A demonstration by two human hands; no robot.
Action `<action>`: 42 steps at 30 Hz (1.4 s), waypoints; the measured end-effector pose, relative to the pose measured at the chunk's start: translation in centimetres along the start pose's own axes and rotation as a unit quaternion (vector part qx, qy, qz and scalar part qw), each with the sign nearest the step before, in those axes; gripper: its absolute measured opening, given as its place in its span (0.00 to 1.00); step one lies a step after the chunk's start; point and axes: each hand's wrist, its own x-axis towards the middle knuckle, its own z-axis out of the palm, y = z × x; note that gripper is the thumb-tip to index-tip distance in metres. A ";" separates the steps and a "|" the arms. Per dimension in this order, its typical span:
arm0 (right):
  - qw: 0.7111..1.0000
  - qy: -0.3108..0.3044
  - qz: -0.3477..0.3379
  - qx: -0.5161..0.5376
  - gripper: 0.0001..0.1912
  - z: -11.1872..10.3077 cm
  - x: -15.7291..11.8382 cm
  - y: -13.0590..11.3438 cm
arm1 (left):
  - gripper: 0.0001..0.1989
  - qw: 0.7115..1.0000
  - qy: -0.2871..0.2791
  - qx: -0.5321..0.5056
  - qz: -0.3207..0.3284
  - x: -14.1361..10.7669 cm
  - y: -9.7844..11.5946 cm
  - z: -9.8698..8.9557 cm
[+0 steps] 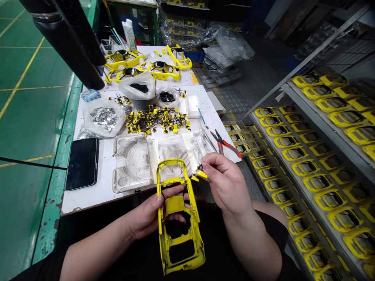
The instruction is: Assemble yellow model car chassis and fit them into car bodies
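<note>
Over the near edge of the desk (pixel 96 201): left hand (pixel 145 212) half-closed, fingers curled under a yellow model car body shell (pixel 175 205). Shell held up in front of the person, hollow side showing, rear end hidden by nothing. Right hand (pixel 225 182) pinched tight on a small yellow-and-black part (pixel 201 173), thumb and fingertips around it, just beside the shell's upper right corner. Farther along the desk: stained white moulded block (pixel 131 164), heap of loose yellow-and-black parts (pixel 155 119), red-handled pliers (pixel 225 145) near the right edge, dark phone (pixel 82 164) at the left edge. Off to the right: racks of yellow shells (pixel 306 168).
</note>
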 end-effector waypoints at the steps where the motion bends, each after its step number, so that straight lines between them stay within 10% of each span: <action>1: 1.000 -0.002 0.003 0.003 0.13 -0.1 -0.1 -0.1 | 0.45 1.000 -0.005 0.010 -0.001 -0.1 -0.1 0.1; 16: 0.999 -0.035 -0.002 0.041 0.17 -2.0 -1.4 -2.3 | 0.47 0.999 0.013 0.032 0.033 1.7 -2.5 3.4; 29: 0.948 0.003 -0.247 -0.201 0.09 -2.0 -2.6 -3.6 | 0.37 0.990 0.122 -0.031 0.057 1.4 -1.5 2.1; 42: 0.963 -0.061 -0.186 -0.185 0.08 0.3 -1.3 -0.9 | 0.48 0.992 0.114 -0.029 0.036 -0.7 -2.0 1.0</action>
